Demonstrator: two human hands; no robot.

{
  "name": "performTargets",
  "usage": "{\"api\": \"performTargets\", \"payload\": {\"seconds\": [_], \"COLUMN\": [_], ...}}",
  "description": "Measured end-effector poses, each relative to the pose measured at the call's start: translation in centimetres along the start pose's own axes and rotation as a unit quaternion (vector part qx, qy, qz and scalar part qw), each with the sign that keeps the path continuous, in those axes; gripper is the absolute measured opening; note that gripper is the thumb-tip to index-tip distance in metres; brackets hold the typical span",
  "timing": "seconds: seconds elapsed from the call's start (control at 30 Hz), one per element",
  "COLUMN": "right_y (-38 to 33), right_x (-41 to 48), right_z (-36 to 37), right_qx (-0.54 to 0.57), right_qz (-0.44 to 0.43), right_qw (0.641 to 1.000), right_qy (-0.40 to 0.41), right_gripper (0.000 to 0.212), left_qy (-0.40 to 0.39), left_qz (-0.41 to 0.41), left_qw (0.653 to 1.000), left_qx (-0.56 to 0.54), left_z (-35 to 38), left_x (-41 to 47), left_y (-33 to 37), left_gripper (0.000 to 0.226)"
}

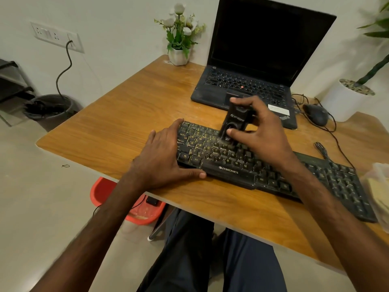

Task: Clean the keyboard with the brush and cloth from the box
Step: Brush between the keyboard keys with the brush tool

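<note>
Head view. Wooden table (126, 114) fills centre frame; pale floor and white wall around it.
- Laptop (248, 89), 1 o'clock, lid open, screen dark.
- Keyboard (231, 165), black, dusty, lying slantwise from centre toward 4 o'clock.
- Bin (50, 110) on the floor at 9 o'clock, black liner inside; a dark cable (63, 70) drops to it from the wall socket (56, 36).
- Red tub (101, 192) on the floor under the table's near edge, 7 o'clock; contents unclear.
- White planter (345, 104), 2 o'clock: pebbles on top, green plant.
- Box (381, 167), clear, 3 o'clock edge, just beside the keyboard's right end; pale yellow cloth (375, 186) inside, blurred.
- Small white pot (179, 56), 12 o'clock, white flowers.
- Left hand (164, 157) flat, fingers straight, pressing the keyboard's left end.
- Right hand (263, 131) grips the brush (235, 123), a dark block, its lower end on the keys at mid-keyboard.
- Mouse (315, 114) between laptop and planter.
</note>
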State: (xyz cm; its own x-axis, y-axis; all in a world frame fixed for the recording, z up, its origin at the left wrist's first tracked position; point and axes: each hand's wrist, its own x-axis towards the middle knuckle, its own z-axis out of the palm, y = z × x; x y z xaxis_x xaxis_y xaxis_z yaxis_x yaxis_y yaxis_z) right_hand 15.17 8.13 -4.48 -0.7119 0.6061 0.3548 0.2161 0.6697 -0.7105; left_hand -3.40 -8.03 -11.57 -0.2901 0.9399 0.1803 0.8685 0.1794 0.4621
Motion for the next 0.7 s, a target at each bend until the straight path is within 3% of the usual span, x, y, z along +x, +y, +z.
{"api": "performTargets", "payload": {"seconds": [0.1, 0.23, 0.3, 0.5, 0.57, 0.7], "right_y": [0.2, -0.7, -0.2, 2.3, 2.1, -0.2], "right_x": [0.3, -1.5, -1.9, 1.2, 1.2, -0.7], "right_z": [-1.3, 0.1, 0.7, -2.2, -2.4, -0.5], "right_qx": [0.047, 0.192, 0.179, 0.030, 0.054, 0.154], "right_qz": [0.001, 0.008, 0.010, 0.021, 0.011, -0.016], "right_qw": [0.999, 0.978, 0.978, 0.999, 0.998, 0.987], "right_qy": [0.026, -0.081, -0.110, 0.024, 0.029, -0.050], "right_gripper": [0.060, 0.059, 0.059, 0.061, 0.061, 0.058], "left_qy": [0.000, -0.002, -0.004, -0.004, -0.004, -0.001], "left_qz": [-0.002, 0.002, 0.000, -0.004, -0.003, -0.001], "left_qw": [1.000, 1.000, 1.000, 1.000, 1.000, 1.000], "left_qx": [-0.002, -0.008, -0.006, -0.005, -0.005, -0.008], "left_z": [-0.1, 0.0, 0.0, 0.1, 0.1, 0.1], "left_x": [0.0, 0.0, 0.0, 0.1, 0.1, 0.1], "left_y": [0.1, 0.0, -0.1, -0.2, -0.2, -0.3], "left_gripper": [0.141, 0.141, 0.142, 0.143, 0.143, 0.143]}}
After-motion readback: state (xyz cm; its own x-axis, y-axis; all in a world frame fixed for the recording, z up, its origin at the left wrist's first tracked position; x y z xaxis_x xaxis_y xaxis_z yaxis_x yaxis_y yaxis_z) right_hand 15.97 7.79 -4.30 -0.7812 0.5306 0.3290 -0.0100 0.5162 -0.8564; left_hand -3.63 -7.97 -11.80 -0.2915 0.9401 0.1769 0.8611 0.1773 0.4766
